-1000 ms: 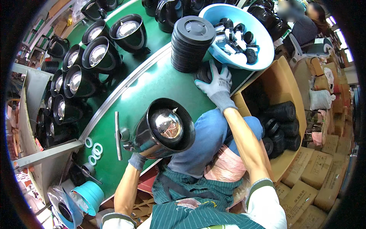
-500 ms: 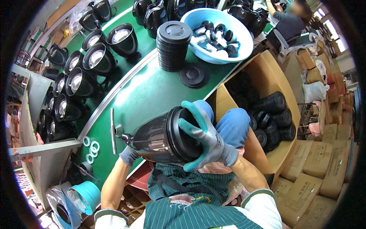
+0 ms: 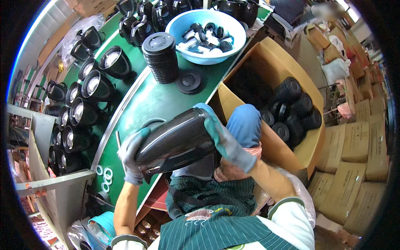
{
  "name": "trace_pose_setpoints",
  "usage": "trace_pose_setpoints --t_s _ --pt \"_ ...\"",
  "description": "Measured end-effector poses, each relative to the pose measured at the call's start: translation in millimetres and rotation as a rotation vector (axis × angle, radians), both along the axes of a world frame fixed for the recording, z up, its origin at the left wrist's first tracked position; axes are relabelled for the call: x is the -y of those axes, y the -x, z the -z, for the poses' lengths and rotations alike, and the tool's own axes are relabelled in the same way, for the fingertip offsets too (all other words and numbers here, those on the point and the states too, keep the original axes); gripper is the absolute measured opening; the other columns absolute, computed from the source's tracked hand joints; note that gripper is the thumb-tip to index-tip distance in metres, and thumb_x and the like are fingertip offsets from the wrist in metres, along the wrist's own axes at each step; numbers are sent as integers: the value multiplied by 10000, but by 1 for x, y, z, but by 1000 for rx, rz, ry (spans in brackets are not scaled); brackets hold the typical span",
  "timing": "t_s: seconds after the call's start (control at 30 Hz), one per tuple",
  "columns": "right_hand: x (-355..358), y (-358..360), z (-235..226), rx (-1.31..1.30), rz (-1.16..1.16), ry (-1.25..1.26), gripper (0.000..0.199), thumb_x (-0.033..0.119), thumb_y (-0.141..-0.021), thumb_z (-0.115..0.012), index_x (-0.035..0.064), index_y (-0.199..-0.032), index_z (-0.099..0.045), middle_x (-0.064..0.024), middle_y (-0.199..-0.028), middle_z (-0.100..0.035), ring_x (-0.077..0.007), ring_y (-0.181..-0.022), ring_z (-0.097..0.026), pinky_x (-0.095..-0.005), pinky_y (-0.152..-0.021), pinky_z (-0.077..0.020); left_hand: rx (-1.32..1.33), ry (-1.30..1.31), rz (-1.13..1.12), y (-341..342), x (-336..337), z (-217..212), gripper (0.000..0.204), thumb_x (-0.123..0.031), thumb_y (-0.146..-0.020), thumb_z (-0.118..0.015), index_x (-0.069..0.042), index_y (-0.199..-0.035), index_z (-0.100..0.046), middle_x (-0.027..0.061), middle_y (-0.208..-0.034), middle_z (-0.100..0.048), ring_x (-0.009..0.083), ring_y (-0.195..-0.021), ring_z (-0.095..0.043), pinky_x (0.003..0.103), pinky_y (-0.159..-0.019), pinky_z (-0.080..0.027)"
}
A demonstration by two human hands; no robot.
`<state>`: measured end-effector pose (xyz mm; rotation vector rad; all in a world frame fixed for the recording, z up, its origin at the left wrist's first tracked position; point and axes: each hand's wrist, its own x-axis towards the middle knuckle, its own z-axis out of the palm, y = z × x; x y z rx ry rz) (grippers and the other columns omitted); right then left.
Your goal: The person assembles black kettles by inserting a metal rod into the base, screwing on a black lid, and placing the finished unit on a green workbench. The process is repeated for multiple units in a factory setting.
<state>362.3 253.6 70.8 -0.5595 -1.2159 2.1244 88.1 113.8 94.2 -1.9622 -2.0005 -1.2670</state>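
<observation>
A glossy black jug-like vessel point(image 3: 177, 141) lies tilted across my lap between both hands. My left hand point(image 3: 134, 153), in a grey and teal work glove, grips its left end. On the other end, the gloved right hand point(image 3: 225, 137) is wrapped round the upper right edge, with some fingers hidden behind it. A dark curved rim point(image 3: 153, 122) shows just behind the vessel; I cannot tell whether it is part of it. Part of a metal rod point(image 3: 118, 143) stands beside my left hand, mostly hidden.
A stack of black lids point(image 3: 160, 58) and one loose lid point(image 3: 190, 82) are on the green table point(image 3: 129, 112). Nearby are a blue basin point(image 3: 204, 18) of small parts, rows of black jugs point(image 3: 97, 86) and several white rings point(image 3: 107, 177). At right stands a cardboard box point(image 3: 310, 66) of stacked black lids.
The vessel has been turned: the wide black rim no longer shows at its right end, which now looks narrower. My left hand has come up onto the left end. The view has shifted.
</observation>
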Motion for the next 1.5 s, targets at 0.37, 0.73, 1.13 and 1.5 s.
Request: trace_pose_setpoints --t_s 0.37,0.73,1.13,1.5 --pt "-23 -21 -27 217 49 -1188 1105 649 -891 -662 65 -1659 -123 -298 -1667 -159 -459 -1536 -228 -525 -1237 -260 904 300 51 29 18 85 326 -159 -900 -694 33 -1162 -717 104 -1048 -750 155 -958 -698 304 -869 -566" --pt "-7 -45 -36 207 -197 -645 678 214 -1109 -426 37 -1661 -74 -139 -1734 -101 -251 -1585 -181 -357 -1279 -162 573 275 -4 -7 7 -3 278 -85 -872 -681 21 -1124 -729 134 -1036 -758 219 -977 -726 346 -904 -581" --pt "15 -31 -49 388 -97 -753 941 574 -1025 -517 -3 -1647 -112 -257 -1706 -108 -387 -1573 -169 -435 -1273 -142 321 13 44 -7 16 -2 320 -118 -816 -737 24 -1102 -740 163 -1044 -768 286 -970 -755 381 -913 -588" --pt "17 -7 -59 160 -35 -680 968 669 -986 -515 10 -1625 -206 -219 -1614 -348 -353 -1456 -414 -464 -1192 -359 805 242 9 -15 24 2 332 -156 -842 -729 9 -1130 -740 102 -1023 -772 162 -932 -724 316 -888 -565"
